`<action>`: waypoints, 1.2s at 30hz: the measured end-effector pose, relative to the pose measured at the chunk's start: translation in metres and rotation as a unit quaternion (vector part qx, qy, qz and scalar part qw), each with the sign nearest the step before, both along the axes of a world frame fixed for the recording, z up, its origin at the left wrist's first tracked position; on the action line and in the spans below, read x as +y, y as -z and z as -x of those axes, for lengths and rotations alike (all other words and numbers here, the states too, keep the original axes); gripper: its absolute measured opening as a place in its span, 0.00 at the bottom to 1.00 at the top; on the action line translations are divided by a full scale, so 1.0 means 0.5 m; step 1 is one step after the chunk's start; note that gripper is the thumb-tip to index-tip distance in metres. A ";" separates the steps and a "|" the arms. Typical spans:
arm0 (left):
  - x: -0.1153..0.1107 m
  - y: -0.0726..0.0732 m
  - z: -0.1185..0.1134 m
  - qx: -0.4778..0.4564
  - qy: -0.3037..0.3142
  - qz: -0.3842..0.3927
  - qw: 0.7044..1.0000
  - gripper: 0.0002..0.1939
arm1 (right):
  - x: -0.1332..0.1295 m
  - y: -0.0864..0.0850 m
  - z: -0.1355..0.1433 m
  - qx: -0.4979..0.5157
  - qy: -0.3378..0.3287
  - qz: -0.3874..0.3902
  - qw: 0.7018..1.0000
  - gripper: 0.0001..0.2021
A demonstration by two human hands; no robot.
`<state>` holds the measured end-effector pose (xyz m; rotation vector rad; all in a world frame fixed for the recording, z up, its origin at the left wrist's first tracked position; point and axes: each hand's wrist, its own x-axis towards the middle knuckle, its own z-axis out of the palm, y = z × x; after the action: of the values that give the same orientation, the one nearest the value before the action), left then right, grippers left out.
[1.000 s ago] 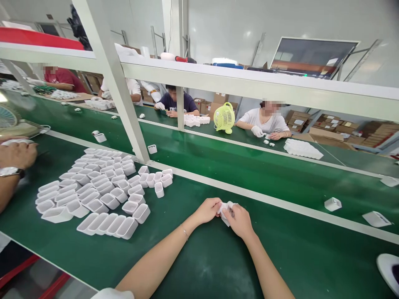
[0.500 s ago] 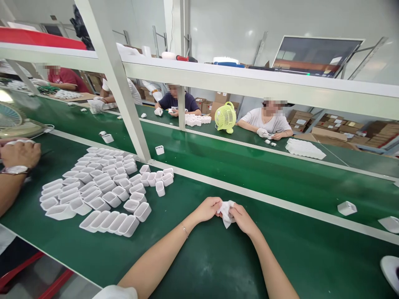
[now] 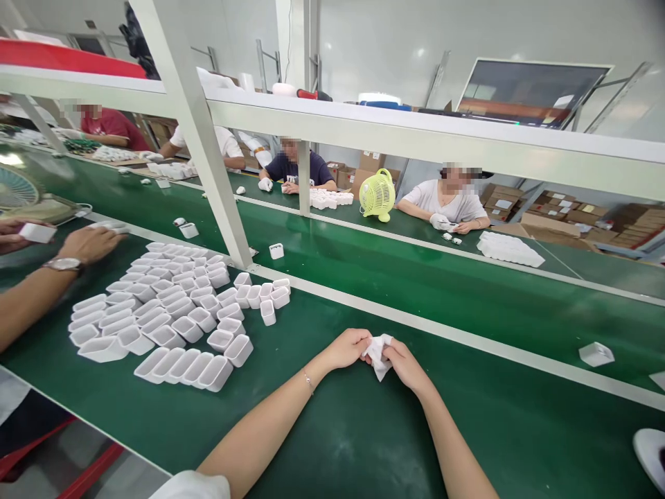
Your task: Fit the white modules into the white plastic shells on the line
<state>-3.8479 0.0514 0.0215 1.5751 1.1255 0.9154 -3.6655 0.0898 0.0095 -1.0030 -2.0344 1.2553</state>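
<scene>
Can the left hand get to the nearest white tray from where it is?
Probably yes. The left hand pinches a white cloth together with the right hand, but the green table between it and the nearest white tray is bare; it would need to let go first.

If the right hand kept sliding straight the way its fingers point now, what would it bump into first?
The right hand points left, fingers pinching a small white crumpled piece. Just past that piece it would meet the left hand, which holds the same piece from the other side. Depth is hard to judge, but they look nearly touching.
</scene>
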 end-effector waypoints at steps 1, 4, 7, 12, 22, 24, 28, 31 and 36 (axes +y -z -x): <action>0.000 0.000 0.000 0.000 -0.001 0.001 1.000 0.17 | -0.001 -0.001 0.002 0.004 -0.002 0.002 1.000 0.24; -0.001 0.000 0.001 0.005 -0.003 0.000 1.000 0.17 | -0.004 0.003 0.010 0.006 0.000 0.007 1.000 0.27; -0.001 -0.001 0.001 0.006 0.001 -0.002 1.000 0.16 | -0.005 0.011 0.011 -0.001 0.005 0.011 1.000 0.26; -0.002 0.002 0.000 0.000 0.008 0.004 1.000 0.15 | -0.001 -0.002 -0.006 -0.002 -0.012 0.027 1.000 0.25; -0.003 0.006 -0.001 0.004 0.003 0.012 1.000 0.15 | -0.015 -0.019 0.013 -0.013 -0.017 0.022 1.000 0.29; -0.003 0.003 0.000 0.004 0.003 0.011 1.000 0.15 | -0.012 -0.017 0.010 -0.015 -0.024 0.019 0.999 0.28; -0.005 -0.003 -0.001 0.006 -0.001 0.010 1.000 0.15 | -0.005 -0.030 -0.007 -0.009 -0.057 0.027 0.998 0.25; -0.006 -0.004 -0.002 0.005 -0.001 0.012 1.000 0.15 | -0.006 -0.039 -0.010 0.004 -0.060 0.034 0.998 0.24; -0.006 -0.003 -0.001 0.008 0.002 0.006 1.000 0.15 | -0.016 -0.023 0.009 0.005 -0.030 0.023 0.999 0.29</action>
<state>-3.8473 0.0482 0.0230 1.5769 1.1363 0.8939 -3.6702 0.0821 0.0211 -0.9602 -2.0504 1.3404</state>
